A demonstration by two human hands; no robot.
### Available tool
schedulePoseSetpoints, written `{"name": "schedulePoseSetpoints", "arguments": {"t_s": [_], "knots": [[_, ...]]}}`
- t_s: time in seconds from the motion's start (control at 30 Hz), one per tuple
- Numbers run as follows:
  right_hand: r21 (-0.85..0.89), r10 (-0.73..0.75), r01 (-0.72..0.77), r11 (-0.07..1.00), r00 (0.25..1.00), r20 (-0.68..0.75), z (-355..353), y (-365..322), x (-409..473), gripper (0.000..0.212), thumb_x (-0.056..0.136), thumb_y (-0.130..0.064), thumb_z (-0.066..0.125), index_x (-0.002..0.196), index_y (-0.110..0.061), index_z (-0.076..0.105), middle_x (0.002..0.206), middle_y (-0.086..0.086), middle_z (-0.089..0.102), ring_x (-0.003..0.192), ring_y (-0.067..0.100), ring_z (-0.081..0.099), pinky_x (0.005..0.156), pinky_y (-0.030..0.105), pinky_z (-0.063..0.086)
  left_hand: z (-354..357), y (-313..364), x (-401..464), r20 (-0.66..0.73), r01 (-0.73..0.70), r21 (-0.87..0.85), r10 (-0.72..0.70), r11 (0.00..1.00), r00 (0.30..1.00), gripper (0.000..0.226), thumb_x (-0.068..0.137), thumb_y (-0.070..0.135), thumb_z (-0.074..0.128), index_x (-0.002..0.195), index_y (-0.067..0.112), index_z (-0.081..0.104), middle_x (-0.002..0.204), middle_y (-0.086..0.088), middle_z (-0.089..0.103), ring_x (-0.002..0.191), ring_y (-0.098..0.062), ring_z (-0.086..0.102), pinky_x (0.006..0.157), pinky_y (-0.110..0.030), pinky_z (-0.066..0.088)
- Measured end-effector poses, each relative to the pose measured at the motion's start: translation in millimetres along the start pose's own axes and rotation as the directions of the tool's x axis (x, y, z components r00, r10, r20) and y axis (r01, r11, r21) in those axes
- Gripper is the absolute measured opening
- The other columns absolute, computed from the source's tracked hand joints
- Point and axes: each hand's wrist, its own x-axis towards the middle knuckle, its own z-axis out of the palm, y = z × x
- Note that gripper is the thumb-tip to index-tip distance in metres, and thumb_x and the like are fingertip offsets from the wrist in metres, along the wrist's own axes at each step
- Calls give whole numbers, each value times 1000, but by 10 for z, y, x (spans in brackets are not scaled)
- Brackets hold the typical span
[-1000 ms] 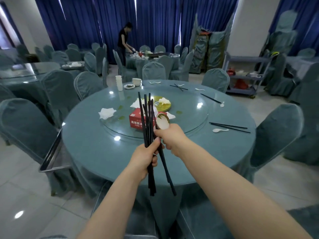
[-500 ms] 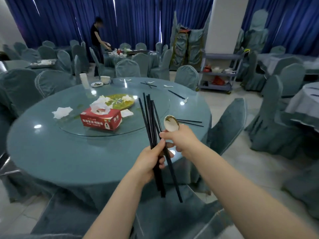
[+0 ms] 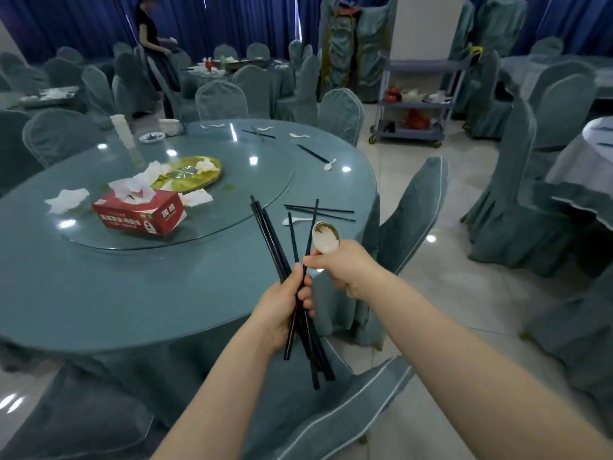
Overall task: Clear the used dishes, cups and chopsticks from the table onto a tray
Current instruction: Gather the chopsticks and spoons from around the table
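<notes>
My left hand (image 3: 285,307) grips a bundle of several black chopsticks (image 3: 272,234) over the near right edge of the round table (image 3: 132,293). My right hand (image 3: 345,270) holds a white soup spoon (image 3: 326,238) with its bowl up, right beside the bundle. On the table just beyond lie a pair of black chopsticks (image 3: 331,212) and a white spoon (image 3: 293,221). Further back are another chopstick pair (image 3: 311,152) with a spoon (image 3: 329,165), more chopsticks (image 3: 258,132), a small dish (image 3: 152,137), a white bowl (image 3: 170,126) and a stack of cups (image 3: 120,126).
A red tissue box (image 3: 139,212), crumpled napkins (image 3: 68,200) and a gold plate (image 3: 189,172) sit on the glass turntable. Covered chairs (image 3: 408,214) ring the table. A grey service cart (image 3: 418,101) stands at the back right. A person (image 3: 149,31) works at a far table.
The view has swung right around the table, so the tissue box and turntable slid left. The chopstick bundle in my left hand has fanned out. The pair and spoon on the table are now closer.
</notes>
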Motion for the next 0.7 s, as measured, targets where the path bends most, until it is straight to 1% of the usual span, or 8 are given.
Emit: {"name": "schedulePoseSetpoints", "arguments": {"t_s": [0.07,0.17,0.27,0.33,0.4,0.47,0.53,0.7], "knots": [[-30,-16,16,999,1000,4,-195,21,117,16,75,-23,78,68,-20,63,55,-3,47,44,10,33,39,20,27,156,-4,135,29,-22,59,20,998,999,38,93,50,49,72,18,51,47,8,34,39,-8,34,40,-21,38],[-34,-18,18,999,1000,13,-414,96,328,13,73,-21,80,71,-19,67,62,1,53,47,11,36,40,21,28,373,-53,315,39,-13,101,9,995,999,41,86,55,55,69,17,50,47,8,30,38,-9,30,38,-20,33],[-95,-30,35,995,998,53,-649,148,542,13,74,-20,79,72,-18,66,61,-1,54,48,10,41,41,19,31,574,-127,526,27,21,58,-22,998,999,38,80,52,60,74,16,52,47,8,31,38,-8,29,37,-20,32],[-90,-51,60,994,993,103,-877,145,765,13,74,-21,79,74,-18,67,63,-1,55,55,11,45,47,21,33,744,-144,704,13,25,15,-26,1000,1000,33,87,46,57,80,14,55,47,8,31,37,-7,31,37,-20,33],[-67,-56,65,996,990,127,-1091,85,977,15,77,-25,77,85,-15,69,61,-3,50,54,10,42,44,20,31,931,-135,822,-14,15,-50,-16,999,1000,27,94,38,52,86,12,56,47,7,32,37,-7,32,37,-20,33],[-106,-76,95,990,981,176,-1232,10,1163,18,81,-26,74,93,-13,71,58,-5,46,50,8,37,40,17,30,1102,-125,876,-62,-11,-141,3,990,998,22,97,31,49,89,12,56,47,7,34,37,-7,33,38,-20,35],[-134,-87,123,983,964,251,-1294,-57,1293,16,83,-22,72,94,-12,70,57,-3,45,48,9,35,36,13,28,1218,-90,904,-133,-54,-221,25,974,991,17,97,27,50,91,12,56,48,6,36,39,-7,36,39,-20,36],[-133,-74,138,981,913,401,-1193,-62,1611,15,84,-10,67,98,-6,69,60,-3,46,50,11,31,39,20,25,1217,-13,901,-320,-185,-368,63,911,945,10,96,21,50,92,13,56,51,5,39,42,-9,41,42,-22,40]]}}
